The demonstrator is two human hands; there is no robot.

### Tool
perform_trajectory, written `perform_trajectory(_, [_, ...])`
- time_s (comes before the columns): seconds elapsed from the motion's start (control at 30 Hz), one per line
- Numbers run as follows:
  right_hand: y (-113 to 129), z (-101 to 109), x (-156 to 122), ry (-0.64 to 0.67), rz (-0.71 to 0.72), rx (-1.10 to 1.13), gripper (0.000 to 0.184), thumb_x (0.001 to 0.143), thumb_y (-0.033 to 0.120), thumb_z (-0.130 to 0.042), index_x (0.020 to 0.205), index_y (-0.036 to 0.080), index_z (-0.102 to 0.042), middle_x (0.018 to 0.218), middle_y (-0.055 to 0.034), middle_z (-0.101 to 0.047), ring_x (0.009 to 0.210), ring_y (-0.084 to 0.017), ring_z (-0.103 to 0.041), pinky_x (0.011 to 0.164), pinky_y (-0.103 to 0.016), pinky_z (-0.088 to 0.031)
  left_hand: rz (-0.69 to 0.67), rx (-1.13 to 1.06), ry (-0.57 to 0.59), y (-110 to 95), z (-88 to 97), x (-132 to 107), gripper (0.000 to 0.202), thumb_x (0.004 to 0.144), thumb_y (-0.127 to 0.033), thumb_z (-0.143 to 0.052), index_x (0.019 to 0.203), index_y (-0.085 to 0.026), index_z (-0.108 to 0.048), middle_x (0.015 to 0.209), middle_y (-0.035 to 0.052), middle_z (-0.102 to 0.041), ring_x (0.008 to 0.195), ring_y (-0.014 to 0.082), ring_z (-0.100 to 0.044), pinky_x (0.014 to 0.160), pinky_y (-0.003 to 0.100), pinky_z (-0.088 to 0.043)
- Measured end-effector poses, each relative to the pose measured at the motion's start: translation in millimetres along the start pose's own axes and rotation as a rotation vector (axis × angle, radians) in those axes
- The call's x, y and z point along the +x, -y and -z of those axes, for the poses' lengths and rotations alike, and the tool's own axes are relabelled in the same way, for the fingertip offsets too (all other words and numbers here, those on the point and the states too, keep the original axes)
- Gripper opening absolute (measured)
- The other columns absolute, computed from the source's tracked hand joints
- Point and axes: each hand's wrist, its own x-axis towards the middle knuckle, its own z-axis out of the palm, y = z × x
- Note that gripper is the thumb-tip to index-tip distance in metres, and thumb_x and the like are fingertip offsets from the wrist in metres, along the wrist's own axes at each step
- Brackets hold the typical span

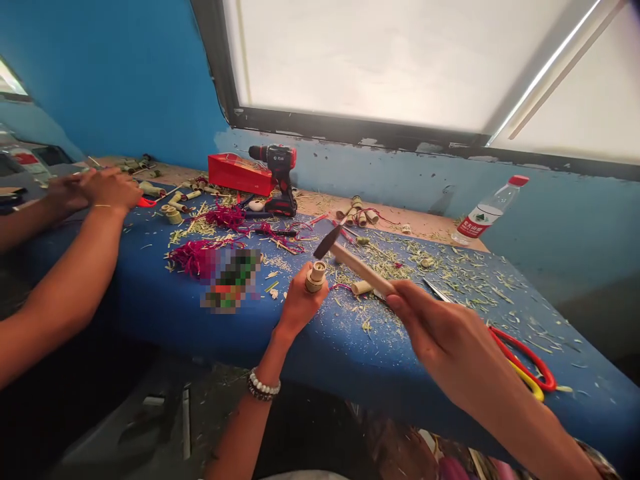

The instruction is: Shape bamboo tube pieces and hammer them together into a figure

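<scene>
My left hand [296,305] is closed around a short bamboo tube piece [315,276], held upright over the front of the blue-covered table [330,347]. My right hand [434,328] grips the wooden handle of a small hammer [350,257]. The hammer's dark head hovers just above and to the right of the bamboo piece. Another short bamboo piece [361,287] lies on the table between my hands. A beaded bracelet sits on my left wrist.
A red cordless drill [279,176] and a red box [240,175] stand at the back. Bamboo pieces, shavings and pink-red thread litter the table. Red and yellow scissors [525,363] lie at right, beside a water bottle [487,211]. Another person's arms [75,267] rest at left.
</scene>
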Motion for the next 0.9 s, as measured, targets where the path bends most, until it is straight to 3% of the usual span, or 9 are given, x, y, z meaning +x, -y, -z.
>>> perform_trajectory(0.27, [-3.9,19.3,8.6,0.063,0.004,-0.060,0.037,0.102,0.050,-0.033,0.088,0.025,-0.057,0.050,0.0036,-0.051,0.039,-0.014,-0.045,0.045,-0.028,-0.025,0.006,-0.026,0.043,-1.1,0.7,0.7,0.017,0.079,-0.021,-0.058,0.075,-0.021,-0.041,0.058,-0.0082,-0.039,0.051,0.0086,-0.037,0.053,0.022,-0.032])
perform_trajectory(0.37, [-2.6,19.3,10.3,0.051,-0.022,-0.028,0.039,0.102,0.051,-0.032,0.085,0.024,-0.055,0.049,0.0045,-0.047,0.038,-0.013,-0.041,0.044,-0.028,-0.023,0.008,-0.034,0.044,0.6,0.5,0.2,0.018,0.079,-0.021,-0.058,0.075,-0.021,-0.040,0.059,-0.0080,-0.041,0.052,0.0087,-0.040,0.053,0.022,-0.033])
perform_trajectory(0.5, [-4.0,16.9,10.7,0.149,-0.005,0.010,0.038,0.102,0.051,-0.034,0.083,0.024,-0.055,0.051,0.0040,-0.047,0.042,-0.014,-0.043,0.045,-0.028,-0.023,0.005,-0.034,0.034,1.8,0.0,0.1,0.018,0.080,-0.022,-0.058,0.075,-0.021,-0.040,0.059,-0.0076,-0.042,0.052,0.0088,-0.040,0.054,0.022,-0.034])
perform_trajectory(0.67, [-5.7,15.0,10.9,0.050,-0.029,0.057,0.038,0.101,0.050,-0.035,0.086,0.024,-0.058,0.049,0.0047,-0.046,0.039,-0.013,-0.039,0.045,-0.028,-0.024,-0.006,-0.026,0.034,1.2,0.0,0.2,0.020,0.080,-0.021,-0.058,0.074,-0.021,-0.039,0.059,-0.0077,-0.040,0.052,0.0090,-0.039,0.054,0.023,-0.034])
perform_trajectory(0.8, [-5.7,10.6,12.5,0.127,-0.009,-0.021,0.036,0.101,0.049,-0.036,0.094,0.024,-0.062,0.052,0.0022,-0.054,0.043,-0.016,-0.049,0.046,-0.028,-0.025,-0.009,-0.018,0.009,1.7,-0.1,0.2,0.022,0.079,-0.023,-0.059,0.072,-0.021,-0.038,0.060,-0.0073,-0.040,0.053,0.0090,-0.037,0.054,0.023,-0.034])
perform_trajectory(0.9, [-5.1,11.6,13.9,0.087,0.023,0.006,0.039,0.101,0.052,-0.036,0.100,0.024,-0.063,0.054,0.0016,-0.056,0.043,-0.016,-0.050,0.046,-0.029,-0.028,-0.013,-0.014,0.017,1.3,0.3,0.5,0.021,0.079,-0.023,-0.059,0.072,-0.021,-0.039,0.060,-0.0071,-0.040,0.054,0.0093,-0.038,0.054,0.023,-0.034])
